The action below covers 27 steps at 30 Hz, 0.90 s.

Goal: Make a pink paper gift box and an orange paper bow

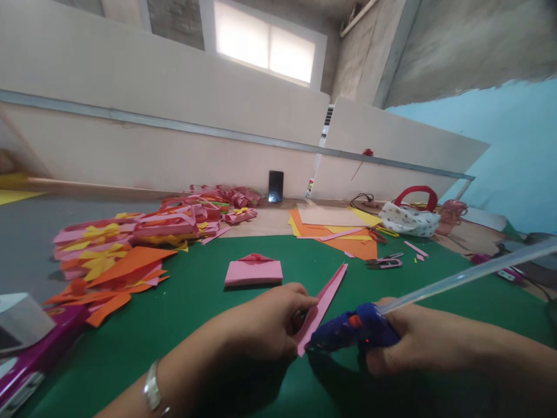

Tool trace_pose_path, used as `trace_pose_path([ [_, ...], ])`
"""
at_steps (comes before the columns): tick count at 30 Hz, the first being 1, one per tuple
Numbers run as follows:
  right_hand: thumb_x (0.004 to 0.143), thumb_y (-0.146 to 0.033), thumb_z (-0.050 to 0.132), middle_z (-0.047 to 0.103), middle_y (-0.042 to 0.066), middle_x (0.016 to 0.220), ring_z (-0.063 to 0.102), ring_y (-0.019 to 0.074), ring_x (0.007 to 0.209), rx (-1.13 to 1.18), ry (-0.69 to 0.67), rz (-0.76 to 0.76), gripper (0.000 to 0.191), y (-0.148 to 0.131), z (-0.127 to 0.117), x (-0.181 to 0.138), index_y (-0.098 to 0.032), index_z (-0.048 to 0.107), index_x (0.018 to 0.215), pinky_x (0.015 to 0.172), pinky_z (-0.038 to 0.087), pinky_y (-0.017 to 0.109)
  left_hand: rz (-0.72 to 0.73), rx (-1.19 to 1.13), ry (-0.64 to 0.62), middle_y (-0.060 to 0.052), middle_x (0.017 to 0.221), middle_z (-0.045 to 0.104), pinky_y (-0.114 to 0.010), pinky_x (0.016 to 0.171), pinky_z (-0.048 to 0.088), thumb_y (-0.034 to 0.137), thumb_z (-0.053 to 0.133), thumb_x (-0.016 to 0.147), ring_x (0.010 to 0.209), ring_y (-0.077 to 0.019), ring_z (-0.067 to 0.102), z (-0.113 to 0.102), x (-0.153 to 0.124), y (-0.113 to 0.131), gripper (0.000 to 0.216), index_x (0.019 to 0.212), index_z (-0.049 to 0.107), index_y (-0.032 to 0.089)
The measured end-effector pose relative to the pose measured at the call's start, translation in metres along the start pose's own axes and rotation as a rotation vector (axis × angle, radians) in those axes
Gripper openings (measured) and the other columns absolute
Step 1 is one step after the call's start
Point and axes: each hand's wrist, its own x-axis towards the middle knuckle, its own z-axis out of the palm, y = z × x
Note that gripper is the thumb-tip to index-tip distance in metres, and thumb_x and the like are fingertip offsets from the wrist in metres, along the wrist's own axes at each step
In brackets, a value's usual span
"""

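Observation:
My left hand (267, 322) is closed, pinching a folded pink paper piece (324, 305) held above the green mat (195, 302). My right hand (402, 339) grips a blue glue gun (354, 332) whose nozzle touches the paper's lower edge. A clear glue stick (470, 273) juts from the gun's back toward the right. A finished pink paper envelope (253, 270) lies flat on the mat just beyond my hands.
Piles of pink, orange and yellow paper pieces (126, 244) lie at the left. Orange and yellow sheets (335, 229), small scissors (385, 262) and a patterned bag (409, 217) sit at the back right. A phone (275, 186) leans on the partition. A magenta object (26, 360) lies near left.

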Motion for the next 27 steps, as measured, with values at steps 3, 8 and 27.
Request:
trace_pose_path([
  [3,0.074,-0.030,0.065,0.044,-0.005,0.066,0.035,0.0085,0.058,0.014,0.008,-0.026,0.018,0.003,-0.006,0.002,-0.020,0.065,0.089,0.050,0.029,0.018,0.001,0.019,0.007,0.001,0.087,0.047,-0.020,0.054,0.040,0.013,0.058,0.062,0.064,-0.0093,0.048,0.000,0.000,-0.001,0.036,0.098,0.061,0.018],
  [8,0.076,-0.040,0.065,0.042,-0.004,0.068,0.034,0.0096,0.061,0.006,0.011,-0.054,0.027,0.016,-0.025,0.008,-0.017,0.062,0.089,0.052,0.028,0.020,-0.008,0.014,-0.002,-0.002,0.094,0.050,-0.021,0.056,0.042,0.015,0.059,0.063,0.067,-0.0112,0.050,0.000,0.000,-0.002,0.048,0.111,0.059,0.018],
  [27,0.074,-0.034,0.067,0.045,-0.004,0.069,0.036,0.0091,0.062,0.039,-0.052,-0.091,0.021,0.006,-0.023,0.014,-0.017,0.063,0.086,0.054,0.030,0.019,-0.014,0.028,-0.003,0.000,0.089,0.049,-0.019,0.055,0.040,0.011,0.060,0.061,0.066,-0.0100,0.049,0.000,0.000,0.000,0.040,0.100,0.062,0.019],
])
